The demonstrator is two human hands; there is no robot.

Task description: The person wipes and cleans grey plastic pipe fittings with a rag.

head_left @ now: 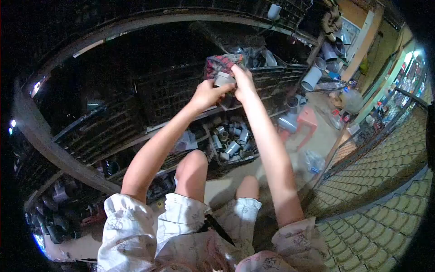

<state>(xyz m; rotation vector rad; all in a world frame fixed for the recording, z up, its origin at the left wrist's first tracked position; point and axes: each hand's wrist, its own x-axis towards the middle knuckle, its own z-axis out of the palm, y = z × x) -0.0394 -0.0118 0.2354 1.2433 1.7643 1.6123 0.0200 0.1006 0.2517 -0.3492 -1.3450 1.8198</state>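
Both arms reach forward to the upper middle of the head view. My left hand (208, 94) is closed round a small grey plastic fitting (223, 79), with the thumb across its lower side. A crumpled red and dark patterned cloth (219, 63) lies against the fitting's far side. My right hand (243, 86) is closed on the cloth at the right of the fitting, fingers partly hidden in it. Below the hands stands a dark crate (213, 152) filled with several grey and white pipe fittings (233, 148).
Dark slatted shelves (172, 90) run across the left and middle. At the right are a red plastic stool (308, 120), large grey pipes (311, 78), a clear plastic bag (314, 161) on the floor and a wire mesh (371, 195).
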